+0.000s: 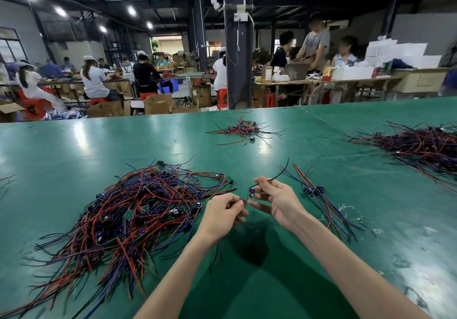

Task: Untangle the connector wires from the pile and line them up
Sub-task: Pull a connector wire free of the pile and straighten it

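A big tangled pile of red, blue and black connector wires (pixel 128 214) with small green boards lies on the green table at the left. Both hands are raised just right of it. My right hand (pixel 277 200) pinches one connector wire (pixel 251 191) with a small blue part; its black lead curves up to the right. My left hand (pixel 222 211) pinches the lower end of that same wire. A short row of sorted wires (pixel 315 192) lies to the right of my right hand.
A smaller wire pile (pixel 243 130) sits further back at the centre, and a large one (pixel 425 145) at the far right. The green table (pixel 284 281) reaches to a far edge; beyond it people sit at workbenches among cardboard boxes.
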